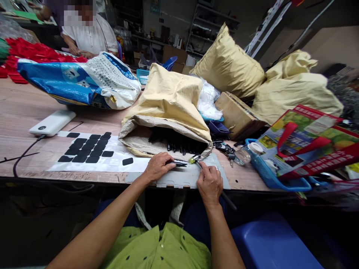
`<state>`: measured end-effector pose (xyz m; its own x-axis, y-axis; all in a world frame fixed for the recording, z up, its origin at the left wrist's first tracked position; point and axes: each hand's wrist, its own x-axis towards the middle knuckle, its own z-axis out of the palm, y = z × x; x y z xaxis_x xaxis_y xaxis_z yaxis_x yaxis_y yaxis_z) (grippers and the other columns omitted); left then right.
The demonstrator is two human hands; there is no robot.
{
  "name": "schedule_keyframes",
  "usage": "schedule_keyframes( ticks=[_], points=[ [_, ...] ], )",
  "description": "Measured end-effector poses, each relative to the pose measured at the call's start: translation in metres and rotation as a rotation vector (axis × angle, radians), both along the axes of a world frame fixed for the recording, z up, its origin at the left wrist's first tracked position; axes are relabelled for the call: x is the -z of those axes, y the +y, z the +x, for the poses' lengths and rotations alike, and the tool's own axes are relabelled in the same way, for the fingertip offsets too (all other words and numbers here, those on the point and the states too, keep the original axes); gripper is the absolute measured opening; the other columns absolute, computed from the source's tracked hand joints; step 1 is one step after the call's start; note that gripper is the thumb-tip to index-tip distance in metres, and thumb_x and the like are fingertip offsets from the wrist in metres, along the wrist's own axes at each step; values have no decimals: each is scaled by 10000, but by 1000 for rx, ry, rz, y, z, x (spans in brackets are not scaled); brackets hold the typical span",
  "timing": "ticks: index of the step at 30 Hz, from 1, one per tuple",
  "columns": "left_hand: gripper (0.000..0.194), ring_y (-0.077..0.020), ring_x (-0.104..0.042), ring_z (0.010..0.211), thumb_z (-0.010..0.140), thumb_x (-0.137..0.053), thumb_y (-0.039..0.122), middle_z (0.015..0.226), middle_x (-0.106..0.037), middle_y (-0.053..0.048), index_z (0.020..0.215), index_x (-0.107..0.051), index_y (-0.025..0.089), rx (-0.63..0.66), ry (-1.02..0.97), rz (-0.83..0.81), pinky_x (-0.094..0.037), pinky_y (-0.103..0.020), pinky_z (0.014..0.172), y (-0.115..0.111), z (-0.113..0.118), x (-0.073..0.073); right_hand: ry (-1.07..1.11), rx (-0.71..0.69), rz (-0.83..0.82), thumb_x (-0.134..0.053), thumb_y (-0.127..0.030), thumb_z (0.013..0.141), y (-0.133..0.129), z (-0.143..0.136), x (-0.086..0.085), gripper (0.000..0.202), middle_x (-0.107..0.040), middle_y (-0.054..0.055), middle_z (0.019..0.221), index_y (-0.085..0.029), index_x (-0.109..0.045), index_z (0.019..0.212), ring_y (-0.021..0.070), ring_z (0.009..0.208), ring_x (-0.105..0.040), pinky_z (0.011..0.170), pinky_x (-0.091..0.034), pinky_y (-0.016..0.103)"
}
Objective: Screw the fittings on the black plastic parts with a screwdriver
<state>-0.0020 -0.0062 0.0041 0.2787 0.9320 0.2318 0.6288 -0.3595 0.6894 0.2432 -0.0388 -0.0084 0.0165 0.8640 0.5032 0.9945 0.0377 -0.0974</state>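
Observation:
My left hand (158,167) is closed on slim black pointed pieces (181,164), resting just above a grey board (179,177) at the table's front edge. My right hand (209,183) grips a small hammer (194,159) with a yellow-green end and a metal part; its dark handle sticks out below the fist. Directly ahead lies a cream cloth sack (171,89), its mouth facing me. Inside it are many slim black pieces (182,144), partly hidden in shadow. The exact kind of these pieces cannot be made out.
Black rounded squares (89,147) lie on white paper (112,164) to the left, near a white power bank (52,122). A blue-white bag (84,80) stands behind. Keys (231,156), a blue basket (276,183) and a printed bag (303,144) are right. Another person sits across.

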Motion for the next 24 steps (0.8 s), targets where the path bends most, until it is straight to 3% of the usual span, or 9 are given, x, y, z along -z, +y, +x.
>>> schedule_keyframes(
  ticks=[24],
  points=[
    [119,-209,-600,917,906,-640,297,914,-667,-24,930,-716,209,-8,4,2,-414,-327,812,0,1,3,14,-20,18,-527,-140,951,0,1,1,381,-588,59,919,-276,-680,1273,227,860,-465,719,-295,336]
  ],
)
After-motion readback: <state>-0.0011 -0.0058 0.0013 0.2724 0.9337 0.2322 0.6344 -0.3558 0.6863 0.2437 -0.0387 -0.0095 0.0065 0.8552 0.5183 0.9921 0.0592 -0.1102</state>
